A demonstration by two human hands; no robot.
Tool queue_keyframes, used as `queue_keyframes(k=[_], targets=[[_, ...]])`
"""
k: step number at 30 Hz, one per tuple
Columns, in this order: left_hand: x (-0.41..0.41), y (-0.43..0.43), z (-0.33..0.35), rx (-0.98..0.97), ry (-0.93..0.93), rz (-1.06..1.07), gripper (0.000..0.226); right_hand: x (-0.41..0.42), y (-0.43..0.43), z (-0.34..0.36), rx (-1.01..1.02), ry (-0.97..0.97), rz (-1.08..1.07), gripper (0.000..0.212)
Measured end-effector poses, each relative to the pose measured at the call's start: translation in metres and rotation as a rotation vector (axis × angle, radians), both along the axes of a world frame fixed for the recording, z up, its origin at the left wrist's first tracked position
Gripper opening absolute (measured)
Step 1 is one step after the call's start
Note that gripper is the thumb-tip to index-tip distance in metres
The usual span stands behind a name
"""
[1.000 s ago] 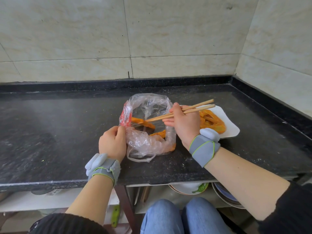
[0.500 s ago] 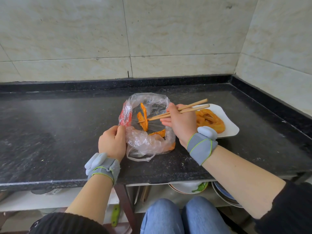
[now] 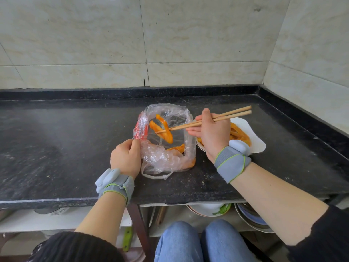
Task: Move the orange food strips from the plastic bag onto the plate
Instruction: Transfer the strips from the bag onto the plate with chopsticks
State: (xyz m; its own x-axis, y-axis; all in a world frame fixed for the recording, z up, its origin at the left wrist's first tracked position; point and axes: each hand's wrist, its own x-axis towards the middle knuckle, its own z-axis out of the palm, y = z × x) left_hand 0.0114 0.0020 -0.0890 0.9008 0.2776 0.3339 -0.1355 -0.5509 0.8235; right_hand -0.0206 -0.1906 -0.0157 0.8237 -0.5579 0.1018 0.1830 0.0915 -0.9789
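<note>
The right hand grips a pair of pale wooden chopsticks. Their tips are clamped on a limp orange food strip, held up in the open mouth of the crumpled clear plastic bag. The left hand, at the bag's eight o'clock, pinches the rim to hold the mouth wide. The white flat plate lies just beside the bag at its three o'clock and carries a heap of orange strips. More strips lie in the bag's bottom toward five o'clock.

The step in hand looks like the carry. The strip hangs folded over the tips and looks slippery, so pressure on the chopsticks should be steady. Raise it clear of the bag's right wall, travel toward three o'clock, and release low over the plate. The left hand should pin the rim so the film does not drag along.
</note>
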Motion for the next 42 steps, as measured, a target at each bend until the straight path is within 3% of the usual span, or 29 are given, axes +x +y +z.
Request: queue_keyframes(k=[11,16,22,30,42], targets=[[-0.004,-0.002,0.005,0.014,0.024,-0.012,0.039,-0.017,-0.041,0.050,-0.060,-0.090,-0.055,0.035],[-0.006,-0.002,0.005,0.030,0.027,-0.013,0.036,-0.017,-0.076,0.067,-0.183,-0.116,-0.122,0.036],[-0.006,-0.004,0.007,0.075,0.058,0.021,0.038,-0.011,-0.114,0.066,-0.360,-0.076,-0.215,0.035],[-0.004,-0.004,0.005,0.093,0.075,0.028,0.031,-0.005,-0.133,0.050,-0.621,0.007,-0.182,0.032],[0.000,-0.002,0.002,0.132,0.076,0.026,0.030,0.002,-0.144,0.051,-0.755,0.068,-0.170,0.037]])
